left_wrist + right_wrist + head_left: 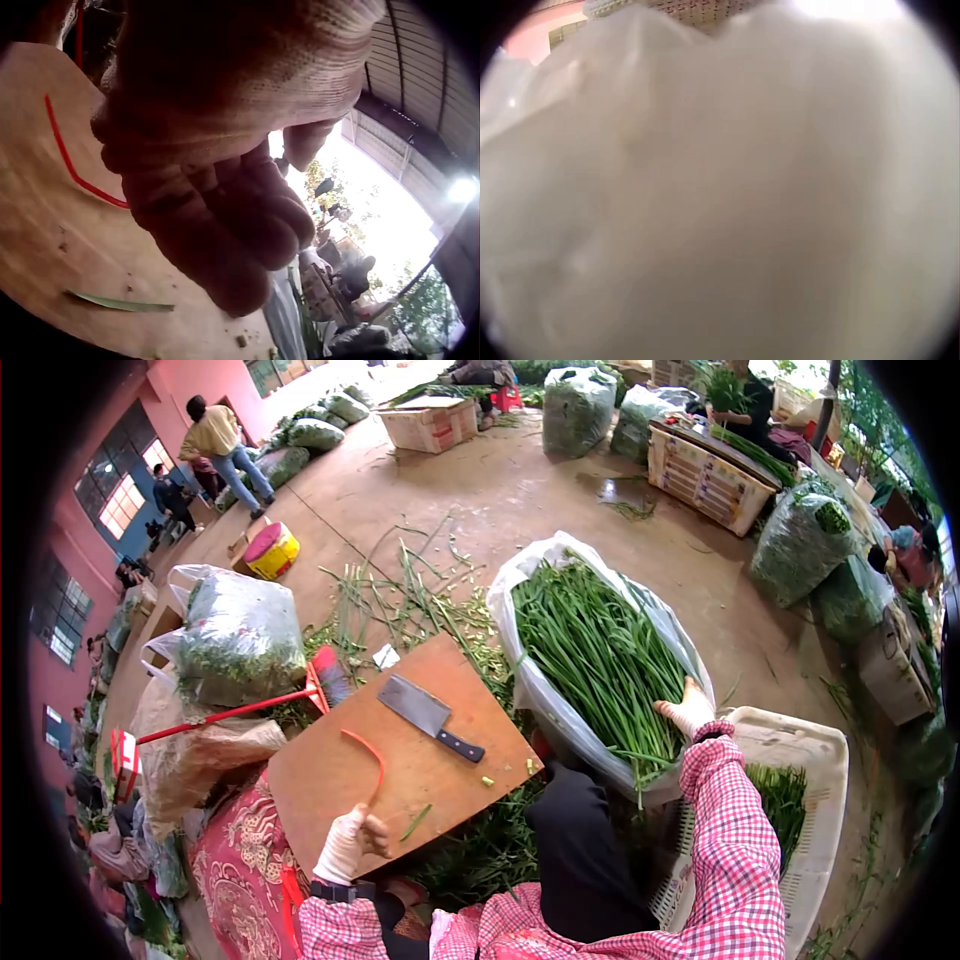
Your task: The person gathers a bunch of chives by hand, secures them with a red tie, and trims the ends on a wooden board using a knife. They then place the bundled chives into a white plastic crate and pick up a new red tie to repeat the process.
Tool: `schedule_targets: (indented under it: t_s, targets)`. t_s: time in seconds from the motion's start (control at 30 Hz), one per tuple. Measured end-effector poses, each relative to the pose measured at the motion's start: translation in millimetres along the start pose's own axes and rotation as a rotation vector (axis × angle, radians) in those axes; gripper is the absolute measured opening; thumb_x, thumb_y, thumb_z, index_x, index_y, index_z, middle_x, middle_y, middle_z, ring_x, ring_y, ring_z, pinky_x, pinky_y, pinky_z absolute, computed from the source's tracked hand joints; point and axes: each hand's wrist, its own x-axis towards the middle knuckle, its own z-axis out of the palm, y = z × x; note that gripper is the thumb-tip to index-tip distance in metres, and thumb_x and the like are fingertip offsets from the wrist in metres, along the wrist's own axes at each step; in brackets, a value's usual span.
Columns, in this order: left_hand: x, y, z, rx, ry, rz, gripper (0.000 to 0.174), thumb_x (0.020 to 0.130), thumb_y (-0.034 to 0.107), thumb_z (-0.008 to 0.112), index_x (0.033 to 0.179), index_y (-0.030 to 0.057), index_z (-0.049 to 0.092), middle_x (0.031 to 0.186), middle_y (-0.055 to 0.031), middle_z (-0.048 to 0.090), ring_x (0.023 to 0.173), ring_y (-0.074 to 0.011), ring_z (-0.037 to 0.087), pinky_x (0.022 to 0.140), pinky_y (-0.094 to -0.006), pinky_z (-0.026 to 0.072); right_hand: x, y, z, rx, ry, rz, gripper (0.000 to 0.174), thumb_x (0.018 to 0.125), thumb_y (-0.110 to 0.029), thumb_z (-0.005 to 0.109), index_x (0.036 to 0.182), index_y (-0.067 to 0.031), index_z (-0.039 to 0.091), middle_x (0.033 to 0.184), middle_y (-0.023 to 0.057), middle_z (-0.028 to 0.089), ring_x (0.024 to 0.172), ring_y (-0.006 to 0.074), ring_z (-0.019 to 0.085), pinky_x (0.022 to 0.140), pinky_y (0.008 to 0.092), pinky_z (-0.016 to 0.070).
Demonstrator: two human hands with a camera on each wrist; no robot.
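My left hand (352,842), wrapped in pale cloth, hovers at the near edge of a wooden board (320,785), its fingers loosely bent. A thin red strip (379,760) lies on the board and runs up to that hand; in the left wrist view the strip (69,161) passes behind the fingers. A cleaver (428,720) with a dark handle lies flat on the board. My right hand (688,712) rests at the right rim of a white plastic bag (530,685), fingers spread over long green chives (595,650). White plastic fills the right wrist view.
A white plastic crate (825,760) with more greens stands on the right. A red-handled broom (230,710) and a stuffed clear bag (240,630) are at left. Trimmings (420,600) litter the floor beyond the board. Farther off are filled bags, boxes and several people.
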Motion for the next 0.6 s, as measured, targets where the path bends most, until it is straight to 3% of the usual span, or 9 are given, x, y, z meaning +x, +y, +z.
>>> schedule_targets:
  t_s: [0.07, 0.13, 0.2, 0.27, 0.33, 0.4, 0.47, 0.53, 0.6]
  targets:
    - [-20, 26, 44, -0.054, -0.170, 0.201, 0.062, 0.093, 0.055, 0.055, 0.087, -0.0058, 0.066, 0.075, -0.0153, 0.064, 0.064, -0.0293, 0.064, 0.063, -0.0441, 0.0573, -4, -13, -10, 0.045, -0.048, 0.096, 0.109, 0.071, -0.054, 0.078, 0.150, -0.0003, 0.025, 0.149, 0.0238, 0.039, 0.139, 0.0337, 0.037, 0.115, 0.0379, 0.0306]
    - [-35, 53, 99, -0.091, -0.348, 0.296, 0.058, 0.094, 0.052, 0.055, 0.090, -0.0052, 0.066, 0.080, -0.0147, 0.066, 0.066, -0.0289, 0.065, 0.066, -0.0429, 0.0573, -4, -18, -14, -0.010, -0.099, 0.102, 0.110, 0.073, -0.060, 0.074, 0.151, -0.0020, 0.023, 0.144, 0.0235, 0.045, 0.133, 0.0343, 0.045, 0.111, 0.0396, 0.0363]
    - [-33, 67, 159, -0.239, -0.557, 0.249, 0.050, 0.098, 0.044, 0.052, 0.095, -0.0041, 0.065, 0.087, -0.0145, 0.066, 0.073, -0.0282, 0.066, 0.072, -0.0418, 0.0565, -15, -29, -20, -0.064, -0.115, 0.130, 0.111, 0.073, -0.062, 0.072, 0.151, -0.0008, 0.023, 0.141, 0.0232, 0.047, 0.129, 0.0342, 0.049, 0.108, 0.0399, 0.0391]
    - [-25, 77, 237, -0.443, -0.609, 0.184, 0.042, 0.100, 0.039, 0.049, 0.103, -0.0014, 0.062, 0.095, -0.0146, 0.066, 0.086, -0.0281, 0.065, 0.079, -0.0460, 0.0546, -16, -20, -4, -0.104, -0.004, 0.073, 0.111, 0.072, -0.061, 0.073, 0.149, 0.0023, 0.025, 0.128, 0.0238, 0.059, 0.118, 0.0340, 0.058, 0.101, 0.0400, 0.0461]
    - [3, 68, 311, -0.741, -0.696, 0.111, 0.033, 0.098, 0.030, 0.052, 0.109, -0.0005, 0.060, 0.105, -0.0133, 0.064, 0.099, -0.0276, 0.062, 0.086, -0.0455, 0.0524, -34, -23, -6, -0.013, 0.034, 0.012, 0.102, 0.072, -0.056, 0.075, 0.145, 0.0026, 0.033, 0.120, 0.0251, 0.063, 0.112, 0.0347, 0.062, 0.097, 0.0415, 0.0484]
    - [43, 30, 373, -0.880, -0.502, 0.151, 0.027, 0.096, 0.023, 0.057, 0.111, 0.0008, 0.058, 0.109, -0.0114, 0.062, 0.100, -0.0280, 0.062, 0.087, -0.0440, 0.0522, -47, -24, -4, -0.005, 0.050, -0.021, 0.090, 0.073, -0.050, 0.076, 0.138, 0.0025, 0.042, 0.115, 0.0271, 0.064, 0.110, 0.0353, 0.062, 0.095, 0.0430, 0.0491]
    - [61, 1, 419, -0.918, -0.094, 0.074, 0.024, 0.092, 0.014, 0.061, 0.113, 0.0022, 0.062, 0.101, -0.0075, 0.064, 0.094, -0.0196, 0.061, 0.084, -0.0360, 0.0518, -51, -17, -3, 0.063, 0.036, -0.003, 0.084, 0.072, -0.050, 0.077, 0.131, 0.0025, 0.048, 0.114, 0.0273, 0.064, 0.111, 0.0360, 0.061, 0.096, 0.0435, 0.0481]
    - [87, -43, 436, -0.845, 0.115, 0.129, 0.030, 0.090, 0.009, 0.062, 0.119, 0.0009, 0.060, 0.101, -0.0044, 0.063, 0.091, -0.0162, 0.060, 0.083, -0.0300, 0.0504, -34, 2, 6, 0.099, 0.039, -0.049, 0.087, 0.072, -0.051, 0.078, 0.132, 0.0034, 0.048, 0.115, 0.0267, 0.064, 0.112, 0.0368, 0.061, 0.097, 0.0428, 0.0470]
    - [123, -92, 436, -0.704, 0.311, 0.181, 0.039, 0.089, 0.003, 0.062, 0.127, -0.0013, 0.057, 0.113, -0.0055, 0.062, 0.094, -0.0152, 0.059, 0.086, -0.0257, 0.0474, -25, 8, -2, 0.148, -0.059, -0.061, 0.091, 0.072, -0.053, 0.077, 0.136, 0.0035, 0.045, 0.122, 0.0261, 0.062, 0.114, 0.0362, 0.060, 0.099, 0.0408, 0.0462]
